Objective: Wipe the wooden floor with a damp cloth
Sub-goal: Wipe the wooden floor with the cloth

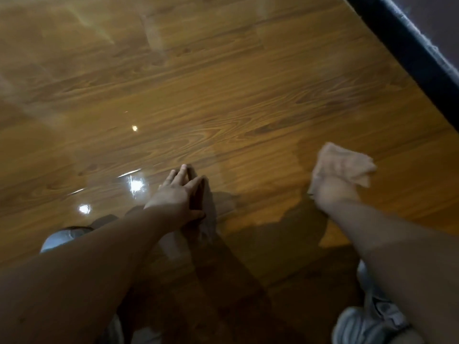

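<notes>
Wooden floor (223, 108) fills almost the whole view, laid in long planks of warm brown with a strong grain that runs from near left to far right. The surface is glossy, and a broad hazy sheen is spread over its far left part. A patch of differing tone, with a straight edge, is seen on the planks between the two hands. Along the far right corner the floor is bordered by a dark strip (409, 50) with a worn, pale upper edge, and a grey wall (442, 11) is seen beyond it.

Two bare forearms are stretched forward from the near edge, and their shadows are cast on the planks beneath. A pale grey shoe (62, 238) is partly hidden behind the left forearm, and a second shoe (360, 324) is seen at the near right.

The left hand (177, 194) is held low over the floor near the middle, its fingers (183, 170) straight and slightly spread, nothing being held; its dark reflection is met at the fingertips, though whether weight is put on the floor cannot be told. The right hand (332, 192) is curled into a fist at the right, and the cloth (345, 165), pale beige and bunched, is gripped in it, its loose folds pushed out on the far side of the knuckles against the floor.

Bright glints (136, 184) of lamp light are mirrored on the planks left of the left hand.
</notes>
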Action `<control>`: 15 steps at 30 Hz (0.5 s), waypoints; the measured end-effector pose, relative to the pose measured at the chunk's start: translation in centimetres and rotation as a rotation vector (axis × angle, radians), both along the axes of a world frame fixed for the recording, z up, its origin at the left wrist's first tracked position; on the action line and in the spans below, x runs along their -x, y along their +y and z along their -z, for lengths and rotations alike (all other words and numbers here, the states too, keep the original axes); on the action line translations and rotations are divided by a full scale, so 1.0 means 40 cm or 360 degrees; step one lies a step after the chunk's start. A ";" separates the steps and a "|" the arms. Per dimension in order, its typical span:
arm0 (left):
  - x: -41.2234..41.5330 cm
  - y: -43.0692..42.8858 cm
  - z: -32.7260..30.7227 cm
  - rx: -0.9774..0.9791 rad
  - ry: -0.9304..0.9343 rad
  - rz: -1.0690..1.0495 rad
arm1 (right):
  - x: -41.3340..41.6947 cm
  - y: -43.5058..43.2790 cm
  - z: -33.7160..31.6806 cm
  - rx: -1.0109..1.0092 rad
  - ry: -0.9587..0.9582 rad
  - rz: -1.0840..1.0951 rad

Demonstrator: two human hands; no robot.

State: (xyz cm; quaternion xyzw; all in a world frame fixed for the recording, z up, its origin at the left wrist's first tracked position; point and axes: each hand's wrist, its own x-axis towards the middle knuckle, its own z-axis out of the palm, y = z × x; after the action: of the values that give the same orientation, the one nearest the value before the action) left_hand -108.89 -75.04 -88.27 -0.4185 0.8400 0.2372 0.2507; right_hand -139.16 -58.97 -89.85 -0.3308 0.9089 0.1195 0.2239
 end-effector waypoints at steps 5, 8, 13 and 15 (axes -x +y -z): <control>0.012 -0.043 0.010 0.0057 -0.0090 -0.0121 | -0.137 -0.051 0.021 0.0157 -0.0144 0.0417; 0.055 -0.058 0.013 0.0038 -0.0145 -0.0059 | -0.376 0.013 0.017 0.0486 -0.0122 -0.0536; 0.139 -0.155 -0.025 0.0104 0.0013 -0.0046 | -0.268 0.040 0.027 0.0556 -0.0354 -0.1227; 0.195 -0.200 -0.034 0.0087 0.0037 -0.0033 | -0.126 0.046 0.060 0.0541 -0.0149 -0.0968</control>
State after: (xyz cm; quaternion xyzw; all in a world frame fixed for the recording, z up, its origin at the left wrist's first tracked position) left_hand -116.67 -83.04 -86.93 -0.4312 0.8447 0.2216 0.2269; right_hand -134.12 -57.13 -92.25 -0.6241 0.7644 0.0124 0.1612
